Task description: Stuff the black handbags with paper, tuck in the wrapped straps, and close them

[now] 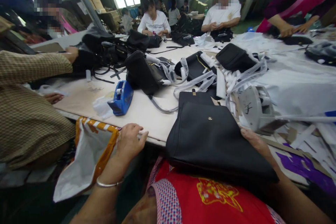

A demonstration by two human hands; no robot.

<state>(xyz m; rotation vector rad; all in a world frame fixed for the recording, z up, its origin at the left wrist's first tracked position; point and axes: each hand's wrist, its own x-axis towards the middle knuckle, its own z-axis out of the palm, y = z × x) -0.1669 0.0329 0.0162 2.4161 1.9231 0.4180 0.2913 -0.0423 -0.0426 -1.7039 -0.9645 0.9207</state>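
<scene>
A black handbag (207, 136) with a small round gold clasp lies at the table's front edge, tilted over my lap, its flap (195, 98) folded back at the far side. My right hand (256, 143) grips the bag's right edge; most of its fingers are hidden beneath. To the left of the bag, my left hand (130, 141) is by the table edge with its fingers curled. A small whitish bit shows at its fingertips, too small to name. Beside that hand hangs an open white sack (84, 154) with an orange-taped rim.
A blue tape dispenser (120, 98) stands ahead of my left hand, a grey tape dispenser (256, 108) right of the bag. More black bags (143, 71) and white foam pieces (221, 83) crowd the table (154, 122). A co-worker's checked sleeve (34, 66) reaches in at left; others work across.
</scene>
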